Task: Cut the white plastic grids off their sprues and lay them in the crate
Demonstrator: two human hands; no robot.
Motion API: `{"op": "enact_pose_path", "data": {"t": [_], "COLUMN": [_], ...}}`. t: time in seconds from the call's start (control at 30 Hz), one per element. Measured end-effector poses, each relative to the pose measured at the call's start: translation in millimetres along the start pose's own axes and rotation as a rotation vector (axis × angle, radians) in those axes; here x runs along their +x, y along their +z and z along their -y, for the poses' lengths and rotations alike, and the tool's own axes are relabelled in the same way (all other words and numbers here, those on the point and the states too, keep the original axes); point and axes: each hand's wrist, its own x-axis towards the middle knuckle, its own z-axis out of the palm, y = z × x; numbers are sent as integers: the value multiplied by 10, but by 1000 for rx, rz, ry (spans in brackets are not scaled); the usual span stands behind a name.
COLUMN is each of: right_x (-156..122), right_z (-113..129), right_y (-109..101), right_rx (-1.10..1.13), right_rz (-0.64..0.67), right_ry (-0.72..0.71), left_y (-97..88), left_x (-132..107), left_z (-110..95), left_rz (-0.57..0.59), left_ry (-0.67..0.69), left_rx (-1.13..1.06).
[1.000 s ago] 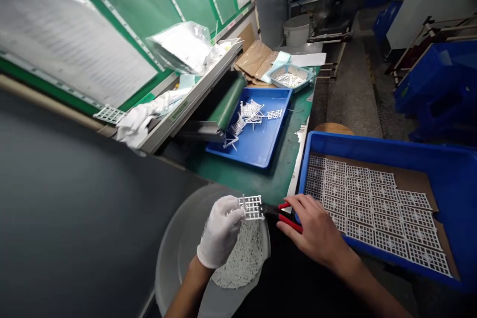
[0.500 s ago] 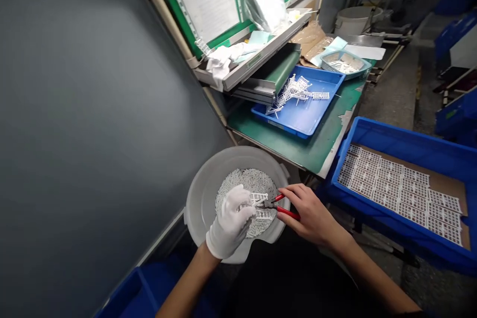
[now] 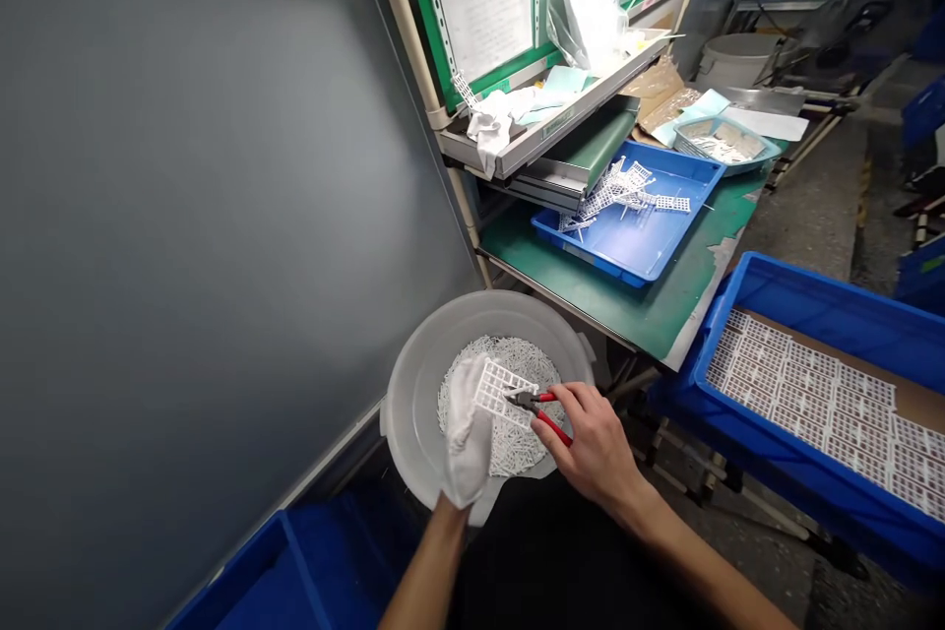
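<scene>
Three blue containers are in play: a big crate at lower right, with flat white plastic lattice sheets laid out on brown card, a tray on the green bench at upper centre, carrying a tangle of lattice pieces, and a bin in the lower left corner. At bottom centre, a translucent round tub holds a heap of white plastic pins. Right above that heap, the gloved left hand is closed on a small lattice, while the bare right hand wraps around red-handled side cutters, their tips right at the lattice's edge.
</scene>
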Motion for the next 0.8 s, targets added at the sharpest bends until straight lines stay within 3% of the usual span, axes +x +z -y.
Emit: {"op": "enact_pose_path", "data": {"t": [0.1,0.17,0.27,0.4,0.53,0.7,0.8], "right_x": [95,207,462,883,1260,1480,1382], "right_z": [-16,-113,-363,-658,-719,-632,-637], "right_y": [131,144,43,-195,-392,-398,-181], "right_rx": [-75,-140,-215,-217,-223,-272,-289], "right_rz": [-43,-83,-73,66,234,351,346], "right_ry": [-46,-146,-371,-673,-904,-1044,-1016], "left_y": [266,340,298,182,145,115,87], "left_x": [139,250,375,460,506,440,322], "left_z": [-4,-48,-126,-175,-180,-128,13], "left_rz": [-76,-146,-164,63,293,398,242], "left_ry": [-312,-426,-624,-850,-1025,-1048,-990], "left_rx": [-451,-548,-592,-526,-549,-527,-519]}}
